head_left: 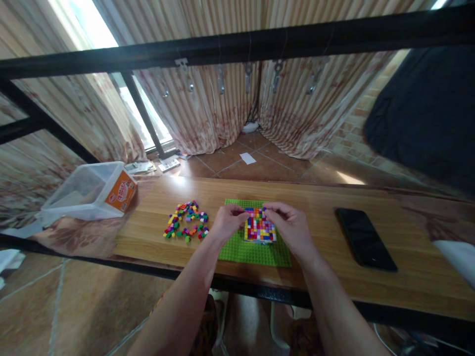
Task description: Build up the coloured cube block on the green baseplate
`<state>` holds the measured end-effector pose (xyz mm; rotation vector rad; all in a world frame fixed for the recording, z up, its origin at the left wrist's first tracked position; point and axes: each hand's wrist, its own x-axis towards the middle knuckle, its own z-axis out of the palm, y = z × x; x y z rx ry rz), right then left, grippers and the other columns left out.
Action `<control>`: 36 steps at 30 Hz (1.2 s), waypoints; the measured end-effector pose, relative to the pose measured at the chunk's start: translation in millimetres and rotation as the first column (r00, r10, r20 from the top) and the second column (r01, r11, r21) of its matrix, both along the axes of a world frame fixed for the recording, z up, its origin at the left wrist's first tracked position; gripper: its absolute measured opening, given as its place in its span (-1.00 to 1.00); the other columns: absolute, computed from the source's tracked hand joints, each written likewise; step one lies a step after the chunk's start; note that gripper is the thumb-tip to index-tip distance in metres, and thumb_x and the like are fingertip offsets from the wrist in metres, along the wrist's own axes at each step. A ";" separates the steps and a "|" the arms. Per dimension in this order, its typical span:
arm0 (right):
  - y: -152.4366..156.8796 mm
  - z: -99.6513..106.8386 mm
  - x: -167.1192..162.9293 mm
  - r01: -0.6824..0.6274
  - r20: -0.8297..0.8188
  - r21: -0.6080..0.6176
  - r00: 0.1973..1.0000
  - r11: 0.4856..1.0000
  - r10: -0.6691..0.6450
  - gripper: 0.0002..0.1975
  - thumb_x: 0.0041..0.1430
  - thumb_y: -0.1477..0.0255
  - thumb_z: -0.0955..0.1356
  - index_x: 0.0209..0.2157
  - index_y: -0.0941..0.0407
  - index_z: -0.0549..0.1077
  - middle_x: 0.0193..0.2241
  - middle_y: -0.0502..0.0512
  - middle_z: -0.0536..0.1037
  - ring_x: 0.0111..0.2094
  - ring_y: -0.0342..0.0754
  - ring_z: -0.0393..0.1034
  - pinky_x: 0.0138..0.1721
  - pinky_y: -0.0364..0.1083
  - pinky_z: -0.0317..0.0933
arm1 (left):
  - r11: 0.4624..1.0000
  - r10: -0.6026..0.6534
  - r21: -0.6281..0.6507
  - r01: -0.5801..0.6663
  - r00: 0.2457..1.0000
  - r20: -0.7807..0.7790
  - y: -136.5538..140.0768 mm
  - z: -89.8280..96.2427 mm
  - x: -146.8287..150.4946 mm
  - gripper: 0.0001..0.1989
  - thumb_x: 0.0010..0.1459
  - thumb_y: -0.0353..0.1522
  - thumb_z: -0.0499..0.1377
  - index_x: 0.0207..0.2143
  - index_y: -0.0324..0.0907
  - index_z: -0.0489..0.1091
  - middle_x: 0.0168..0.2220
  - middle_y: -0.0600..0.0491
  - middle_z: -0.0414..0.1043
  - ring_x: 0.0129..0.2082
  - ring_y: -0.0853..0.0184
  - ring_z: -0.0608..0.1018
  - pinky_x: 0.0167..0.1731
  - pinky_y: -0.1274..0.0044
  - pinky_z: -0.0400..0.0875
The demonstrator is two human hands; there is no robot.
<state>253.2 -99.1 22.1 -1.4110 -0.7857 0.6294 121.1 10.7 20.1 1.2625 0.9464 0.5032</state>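
A square block of multicoloured toy bricks (260,228) sits on a green studded baseplate (237,254) on the wooden bench. My left hand (230,221) is closed at the block's far left corner, thumb and index finger against its edge. At the far right corner, my right hand (291,226) has its thumb and index finger pinched on the block's edge beside a blue brick. My fingers partly cover those two corners, and any loose brick between the fingertips is too small to make out. Loose toy bricks (182,230) in many colours lie spread to the left of the baseplate.
A black phone (365,240) lies on the bench (319,198) at the right. A clear plastic bin (83,190) with an orange label stands beyond the bench's left end. A black metal bar (237,48) with hanging hooks crosses in front, before striped curtains (208,109).
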 end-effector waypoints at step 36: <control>2.4 -1.7 -10.5 -0.021 0.185 0.037 0.983 0.999 0.013 -0.80 0.18 0.26 0.39 -0.26 0.02 0.65 -0.31 0.06 0.66 -0.28 -0.02 0.52 -0.21 -0.03 0.37 | 0.964 -0.138 0.262 0.051 0.936 0.325 -16.0 15.1 5.8 -0.89 0.03 -0.41 0.28 -0.33 -0.23 0.48 -0.41 0.07 0.55 -0.42 0.42 0.53 -0.32 0.57 0.42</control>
